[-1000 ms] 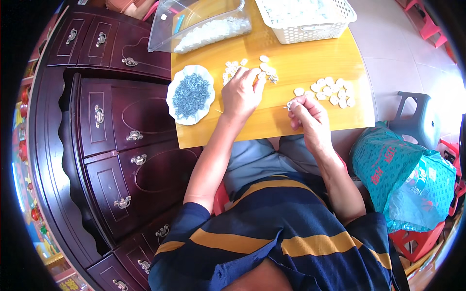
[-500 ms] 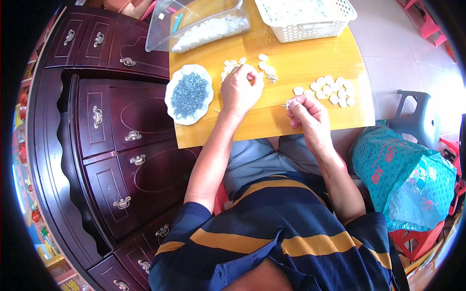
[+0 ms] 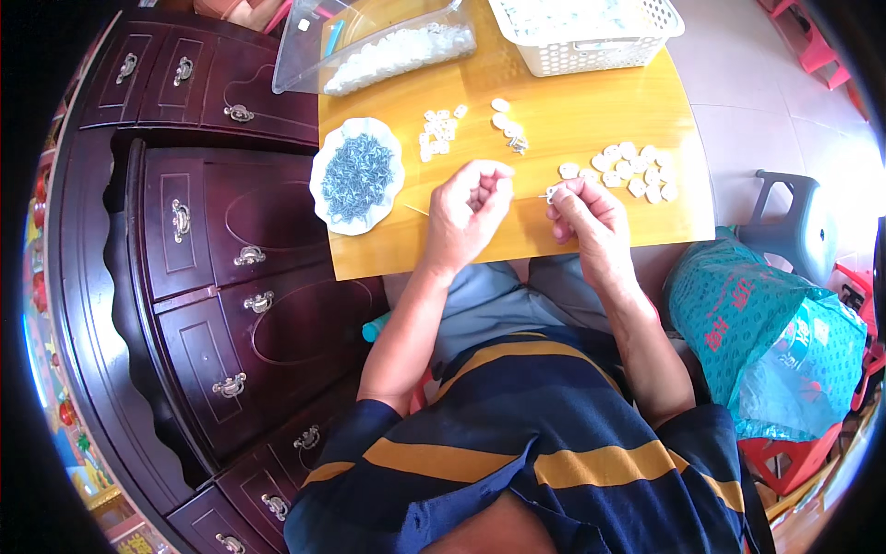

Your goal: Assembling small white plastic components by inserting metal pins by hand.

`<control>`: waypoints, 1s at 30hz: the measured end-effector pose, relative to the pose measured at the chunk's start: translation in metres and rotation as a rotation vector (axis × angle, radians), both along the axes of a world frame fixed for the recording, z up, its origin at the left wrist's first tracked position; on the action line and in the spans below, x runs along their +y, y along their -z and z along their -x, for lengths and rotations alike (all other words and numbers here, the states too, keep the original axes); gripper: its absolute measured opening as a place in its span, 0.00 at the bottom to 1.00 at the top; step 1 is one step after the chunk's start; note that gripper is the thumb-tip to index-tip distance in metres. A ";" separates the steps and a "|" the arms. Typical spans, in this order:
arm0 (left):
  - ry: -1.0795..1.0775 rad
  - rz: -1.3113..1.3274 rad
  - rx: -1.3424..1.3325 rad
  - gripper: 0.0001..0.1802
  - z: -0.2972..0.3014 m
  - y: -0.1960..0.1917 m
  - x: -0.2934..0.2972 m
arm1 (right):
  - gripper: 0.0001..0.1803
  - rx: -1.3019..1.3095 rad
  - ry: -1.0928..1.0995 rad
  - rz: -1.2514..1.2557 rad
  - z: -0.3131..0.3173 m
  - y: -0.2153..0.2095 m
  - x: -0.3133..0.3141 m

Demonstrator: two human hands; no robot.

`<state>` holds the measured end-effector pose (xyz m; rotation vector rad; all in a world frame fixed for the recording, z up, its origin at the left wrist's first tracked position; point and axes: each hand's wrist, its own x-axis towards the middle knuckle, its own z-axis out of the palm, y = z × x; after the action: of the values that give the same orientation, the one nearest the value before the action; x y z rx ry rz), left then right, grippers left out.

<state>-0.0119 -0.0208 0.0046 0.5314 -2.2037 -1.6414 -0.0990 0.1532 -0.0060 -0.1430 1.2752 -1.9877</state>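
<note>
Left hand [image 3: 469,210] drawn back, pinched pin [image 3: 544,197] seemingly sideways, pointing left

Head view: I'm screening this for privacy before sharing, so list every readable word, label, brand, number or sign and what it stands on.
Teal plastic bag: red characters and a paler printed panel, creased; not copied out here.
Strip at the lower left rim: gold-coloured marks on red, too blurred to read.
Clear bin: small white patch, nothing readable.
White pieces: no readable lettering.
</note>
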 end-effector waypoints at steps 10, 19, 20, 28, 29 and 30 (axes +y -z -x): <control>0.088 -0.105 0.025 0.13 -0.009 -0.017 0.018 | 0.08 0.037 -0.021 -0.036 -0.002 0.003 -0.001; 0.055 -0.049 0.038 0.12 -0.007 -0.011 0.024 | 0.09 0.042 -0.034 -0.029 -0.001 0.005 0.001; 0.057 -0.052 0.042 0.12 -0.006 -0.011 0.024 | 0.09 0.042 -0.034 -0.029 -0.001 0.005 0.000; 0.109 -0.003 0.015 0.12 -0.005 -0.016 0.022 | 0.09 0.029 -0.065 -0.027 -0.004 0.003 -0.001; 0.116 -0.007 0.013 0.12 -0.005 -0.016 0.022 | 0.09 0.029 -0.066 -0.027 -0.004 0.003 -0.001; 0.116 -0.007 0.013 0.12 -0.004 -0.016 0.022 | 0.09 0.024 -0.061 -0.018 -0.004 0.004 -0.001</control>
<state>-0.0074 0.0008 0.0209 0.4005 -2.2578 -1.7059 -0.0946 0.1521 -0.0100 -0.1959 1.2885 -1.9279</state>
